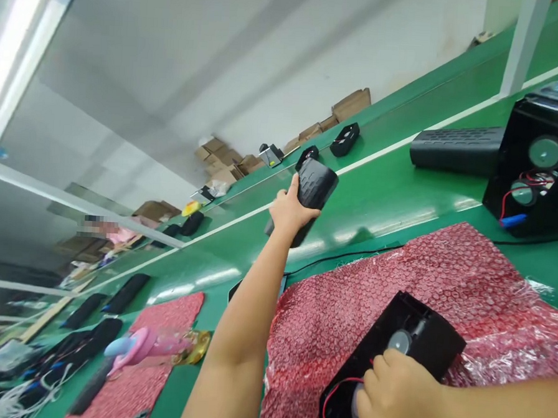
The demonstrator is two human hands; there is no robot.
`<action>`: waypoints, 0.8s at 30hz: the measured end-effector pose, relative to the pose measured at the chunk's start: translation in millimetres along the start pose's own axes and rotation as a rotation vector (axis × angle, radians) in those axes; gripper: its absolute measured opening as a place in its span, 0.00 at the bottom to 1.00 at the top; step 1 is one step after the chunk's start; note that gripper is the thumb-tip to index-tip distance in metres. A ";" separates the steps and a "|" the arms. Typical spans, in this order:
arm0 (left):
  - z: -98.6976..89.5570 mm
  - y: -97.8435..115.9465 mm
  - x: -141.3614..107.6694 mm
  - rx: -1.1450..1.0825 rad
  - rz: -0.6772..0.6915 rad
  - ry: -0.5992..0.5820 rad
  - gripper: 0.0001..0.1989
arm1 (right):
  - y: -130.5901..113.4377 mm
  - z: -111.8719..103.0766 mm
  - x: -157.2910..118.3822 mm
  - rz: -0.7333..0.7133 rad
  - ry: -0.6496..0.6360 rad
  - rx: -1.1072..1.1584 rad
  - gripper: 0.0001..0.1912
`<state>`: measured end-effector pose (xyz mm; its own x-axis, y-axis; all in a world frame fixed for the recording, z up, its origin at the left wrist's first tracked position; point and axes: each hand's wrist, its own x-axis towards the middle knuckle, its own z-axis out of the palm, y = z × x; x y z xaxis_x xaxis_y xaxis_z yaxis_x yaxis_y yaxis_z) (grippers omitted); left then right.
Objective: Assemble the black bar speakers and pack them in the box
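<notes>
My left hand (291, 211) reaches out over the green belt and grips a black plastic housing (318, 181) with a slotted pattern on its face. Its far side is hidden from me. Nearer to me, my right hand (397, 390) has its curled fingers over an open black speaker housing (428, 341), which lies tilted on red bubble wrap (348, 318). A round silver disc (400, 342) shows inside it, along with red wire and a blue piece at the lower end. The fingertips of my right hand are partly hidden inside the housing.
More black housings (455, 149) stand on the green belt (382, 196), one open with wires at right (538, 160). A black cable crosses the bench behind the wrap. At left are a pink and blue tool-like object (136, 348), white cables (40, 396) and a blurred person behind metal bars.
</notes>
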<state>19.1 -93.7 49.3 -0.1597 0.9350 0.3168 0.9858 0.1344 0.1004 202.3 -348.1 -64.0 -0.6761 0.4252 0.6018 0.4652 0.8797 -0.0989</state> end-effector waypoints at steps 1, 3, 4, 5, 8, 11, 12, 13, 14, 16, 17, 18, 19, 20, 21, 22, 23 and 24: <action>11.8 1.0 10.7 -0.027 -0.074 -0.129 0.58 | 1.2 2.6 1.8 -0.013 0.011 0.002 0.20; 35.8 -1.7 28.1 -0.049 -0.140 -0.222 0.57 | 5.9 4.6 8.9 -0.056 -0.060 0.023 0.18; 47.1 -4.3 34.8 -0.054 -0.158 -0.250 0.57 | 9.3 3.7 13.9 -0.084 -0.144 0.051 0.18; 57.3 -7.0 40.4 -0.058 -0.166 -0.270 0.57 | 13.3 1.5 19.6 -0.114 -0.243 0.087 0.17; 78.7 -12.4 51.6 -0.099 -0.148 -0.310 0.55 | 25.8 -12.2 37.3 -0.169 -0.543 0.209 0.11; 85.1 -13.3 54.2 -0.189 -0.075 -0.250 0.48 | 33.6 -29.3 50.0 -0.149 -0.725 0.269 0.04; 84.0 -13.9 52.1 -0.228 -0.049 -0.206 0.44 | 34.6 -33.6 52.1 -0.131 -0.764 0.272 0.03; 81.2 -15.3 47.8 -0.269 -0.024 -0.158 0.40 | 34.6 -36.6 53.0 -0.104 -0.794 0.268 0.03; 76.6 -18.3 40.8 -0.312 0.000 -0.112 0.36 | 34.0 -38.4 52.8 -0.073 -0.817 0.265 0.03; 62.0 -30.4 17.4 -0.392 0.040 -0.039 0.31 | 31.0 -39.1 49.6 -0.024 -0.856 0.264 0.02; 52.3 -40.0 0.6 -0.424 0.052 -0.015 0.31 | 29.3 -39.0 47.3 0.000 -0.874 0.267 0.01; 41.3 -51.8 -19.4 -0.457 0.064 0.009 0.30 | 27.7 -39.3 45.2 0.023 -0.888 0.276 0.01; 29.5 -65.6 -42.3 -0.483 0.067 0.034 0.29 | 26.5 -40.4 43.8 0.051 -0.907 0.285 0.03; 17.5 -81.1 -67.4 -0.511 0.079 0.066 0.28 | 25.9 -42.4 43.7 0.094 -0.929 0.291 0.04; 5.9 -97.7 -94.1 -0.561 0.134 0.126 0.26 | 26.2 -45.0 45.3 0.157 -0.942 0.293 0.04; -4.7 -115.2 -122.1 -0.569 0.154 0.190 0.24 | 27.4 -47.9 48.6 0.233 -0.944 0.295 0.04; -13.7 -133.3 -151.0 -0.548 0.141 0.252 0.22 | 29.3 -50.5 53.6 0.304 -0.943 0.302 0.04; -20.6 -151.6 -180.9 -0.517 0.086 0.316 0.21 | 31.8 -52.3 59.7 0.369 -0.943 0.310 0.04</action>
<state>-102.5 -290.0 -3.7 -0.1660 0.7818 0.6010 0.8561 -0.1882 0.4813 206.6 -305.9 10.2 -0.7543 0.5538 -0.3526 0.6563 0.6213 -0.4281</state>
